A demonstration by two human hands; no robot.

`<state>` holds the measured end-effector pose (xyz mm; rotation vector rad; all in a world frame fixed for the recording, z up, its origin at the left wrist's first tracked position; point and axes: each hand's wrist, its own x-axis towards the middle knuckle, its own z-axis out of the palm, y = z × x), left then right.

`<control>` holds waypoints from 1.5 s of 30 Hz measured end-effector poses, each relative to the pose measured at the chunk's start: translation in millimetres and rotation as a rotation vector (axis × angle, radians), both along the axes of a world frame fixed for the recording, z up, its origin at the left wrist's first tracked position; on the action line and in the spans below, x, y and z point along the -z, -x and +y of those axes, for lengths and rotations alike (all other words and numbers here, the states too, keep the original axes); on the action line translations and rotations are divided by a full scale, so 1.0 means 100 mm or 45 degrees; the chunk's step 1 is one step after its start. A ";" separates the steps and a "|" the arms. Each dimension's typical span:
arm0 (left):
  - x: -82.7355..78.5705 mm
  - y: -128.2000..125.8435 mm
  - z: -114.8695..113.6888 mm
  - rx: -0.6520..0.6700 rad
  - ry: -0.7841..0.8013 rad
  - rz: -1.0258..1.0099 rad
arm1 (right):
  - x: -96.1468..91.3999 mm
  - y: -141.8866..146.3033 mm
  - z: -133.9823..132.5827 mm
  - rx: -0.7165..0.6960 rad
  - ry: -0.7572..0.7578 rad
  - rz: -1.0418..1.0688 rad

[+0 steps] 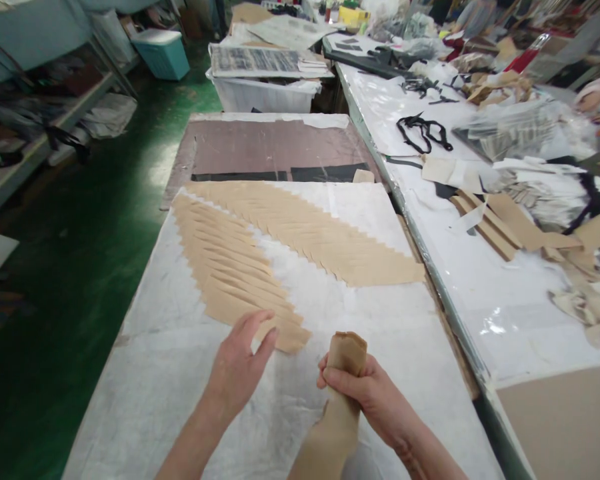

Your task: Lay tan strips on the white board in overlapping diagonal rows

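My right hand [365, 393] is closed round a stack of tan pieces [341, 393], held upright above the white sheet [180, 373] that covers the board. My left hand [240, 363] is open, fingers together, with its fingertips touching the nearest piece of the left fanned row [230, 267] of overlapping tan pieces. A second fanned row [325, 233] of the same tan pieces runs diagonally across the sheet to the right.
A brown board [275, 143] with black strips lies beyond the sheet. A long table [460, 280] on the right holds tan offcuts, black straps and plastic bags. White bins [265, 93] stand behind. Green floor [80, 253] and shelving lie to the left. Another person's hand [593, 97] shows far right.
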<state>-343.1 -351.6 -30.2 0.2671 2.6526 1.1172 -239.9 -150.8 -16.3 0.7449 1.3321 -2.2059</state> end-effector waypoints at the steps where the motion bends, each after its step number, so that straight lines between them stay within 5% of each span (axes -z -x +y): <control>1: -0.07 -0.06 0.07 -0.012 -0.177 -0.190 | 0.02 0.01 -0.03 0.035 -0.015 -0.010; 4: -0.21 -0.23 0.23 0.031 -0.570 -0.635 | 0.06 0.06 -0.12 0.093 -0.058 -0.013; 7: -0.23 -0.32 0.31 0.091 -0.702 -0.770 | 0.03 0.10 -0.19 0.098 -0.022 0.037; 13: -0.12 -0.35 0.31 -0.104 -0.666 -0.709 | 0.05 0.14 -0.32 0.118 -0.001 0.061; 20: -0.21 -0.31 0.27 -0.225 -0.540 -0.674 | 0.01 0.13 -0.42 0.104 0.009 0.052; 27: -0.20 -0.34 0.18 -0.093 -0.397 -0.525 | 0.07 0.08 -0.46 0.128 0.281 -0.014; 31: -0.17 -0.34 0.14 0.073 -0.330 -0.438 | 0.12 0.09 -0.49 0.200 0.207 -0.035; 39: -0.10 -0.37 0.04 0.024 -0.718 -0.720 | 0.14 0.13 -0.49 0.215 0.063 -0.001; 45: -0.04 -0.39 0.07 -0.057 -0.794 -0.777 | 0.15 0.13 -0.55 0.218 0.046 0.073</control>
